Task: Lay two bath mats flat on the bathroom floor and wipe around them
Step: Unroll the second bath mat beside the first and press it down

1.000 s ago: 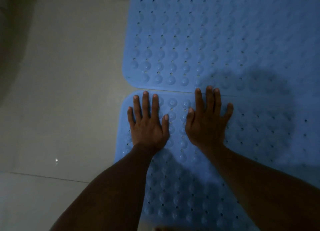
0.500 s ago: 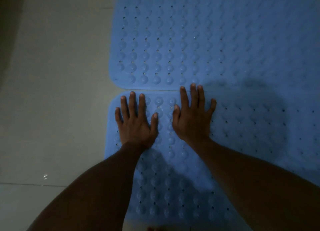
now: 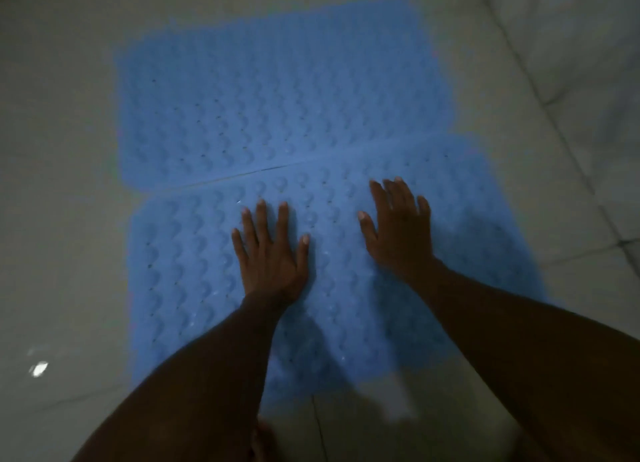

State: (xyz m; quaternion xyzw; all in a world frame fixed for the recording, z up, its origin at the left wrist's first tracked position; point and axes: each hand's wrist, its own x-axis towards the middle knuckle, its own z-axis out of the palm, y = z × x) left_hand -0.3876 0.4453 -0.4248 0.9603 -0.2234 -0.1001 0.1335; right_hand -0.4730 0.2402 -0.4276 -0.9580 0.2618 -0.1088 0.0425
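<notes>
Lighting is dim and the view is blurred.

1. Floor (image 3: pixel 62 219): pale tiles with dark joint lines. A bright glint (image 3: pixel 38 369) sits on the tile to the left of the near mat's nearest corner. A pale smeared patch (image 3: pixel 398 406) lies at the near mat's near edge; what it is cannot be told.

2. Near mat (image 3: pixel 194 271): blue, studded with rows of round bumps and small holes, lying flat on the floor. Both forearms reach out over it from the near side.

3. Left hand (image 3: pixel 272 257): palm down on the middle of the near mat, fingers straight and spread, thumb out to the side. It grips nothing.

4. Right hand (image 3: pixel 398 229): palm down on the near mat, to the right of the left hand and a little farther out, well apart from it. Fingers are extended and slightly fanned, tips just short of the near mat's far edge. It grips nothing.

5. Far mat (image 3: pixel 277 90): same blue, same bumps and holes, flat on the floor directly beyond the near mat. The two long edges meet along a thin line; whether they overlap cannot be told. The far mat sits shifted left of the near mat, so the near mat's right end projects past it.

6. Beyond and right of the near mat: more tile.
</notes>
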